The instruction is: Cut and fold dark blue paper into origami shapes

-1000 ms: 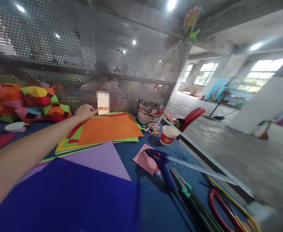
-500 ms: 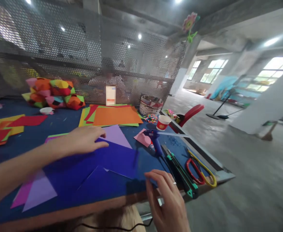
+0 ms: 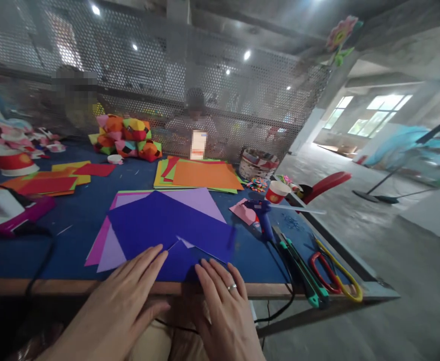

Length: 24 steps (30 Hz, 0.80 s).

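Beyond the far edge of the blue-topped bench point(image 3: 73, 260) rises a perforated metal screen point(image 3: 220, 95). Midway along the near edge lies a dark blue sheet point(image 3: 141, 220), over a lilac sheet point(image 3: 209, 205) and a magenta sheet point(image 3: 99, 249) that show around it; a blue corner also points toward the far edge, just beyond the hands. Toward the far edge is a pile of coloured sheets point(image 3: 208, 175), orange uppermost. Both hands reach over the near edge: the left hand point(image 3: 130, 286) is unclenched, fingers extended onto the blue paper, thumb apart; the right hand point(image 3: 223, 301) is likewise loose, fingertips on the paper, its thumb too shadowed to make out. A woven basket point(image 3: 259, 164) stands near the far right. Along the right edge lie a glue gun point(image 3: 265, 223), its nozzle over a pink square point(image 3: 241, 214), then, toward the near right corner, a green-and-black cutter point(image 3: 303, 271) and red-and-yellow-handled scissors point(image 3: 322, 271). One small white-and-red cup point(image 3: 277, 191) stands behind the gun.
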Motion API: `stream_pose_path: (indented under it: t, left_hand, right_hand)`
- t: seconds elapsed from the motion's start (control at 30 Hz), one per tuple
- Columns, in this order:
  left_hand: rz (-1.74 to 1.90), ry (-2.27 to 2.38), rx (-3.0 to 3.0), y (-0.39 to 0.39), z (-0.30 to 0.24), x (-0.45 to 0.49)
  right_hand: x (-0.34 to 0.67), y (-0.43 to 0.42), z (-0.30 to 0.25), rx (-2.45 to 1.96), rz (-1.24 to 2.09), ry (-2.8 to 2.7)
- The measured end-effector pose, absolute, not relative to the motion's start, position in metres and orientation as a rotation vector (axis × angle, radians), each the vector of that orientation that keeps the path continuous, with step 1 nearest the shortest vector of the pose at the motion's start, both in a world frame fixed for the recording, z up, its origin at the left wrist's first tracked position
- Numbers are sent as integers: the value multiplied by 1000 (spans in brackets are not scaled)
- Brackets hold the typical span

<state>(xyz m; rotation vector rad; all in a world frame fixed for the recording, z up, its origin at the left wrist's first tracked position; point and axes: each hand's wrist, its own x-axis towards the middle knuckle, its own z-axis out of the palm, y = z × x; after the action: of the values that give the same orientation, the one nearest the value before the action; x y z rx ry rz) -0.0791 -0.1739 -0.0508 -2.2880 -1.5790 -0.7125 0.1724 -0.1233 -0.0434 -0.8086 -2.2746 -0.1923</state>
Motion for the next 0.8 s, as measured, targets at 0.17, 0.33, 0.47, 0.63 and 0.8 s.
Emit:
stream_pose_path:
  t: [0.17,0.33,0.47,0.63,0.8]
  left_hand:
    - [-792,-1518,-2188,-187,-59,-63]
    - [-937,-1440,-2173,-189,-62,-63]
    - [-1038,-1368,-2131,-187,-70,-62]
    - [-1096,-1425,-2091,-180,-75,-58]
    - [-1111,-1439,-2057,-174,-63,-58]
  right_hand:
    - [177,-131,-49,-630,-189,-2195]
    - [167,-127,-37,-673,-174,-2178]
    - [157,-118,-27,-583,-136,-2332]
    - [155,-109,-20,-549,-203,-2394]
    - [161,-104,-18,-583,-250,-2423]
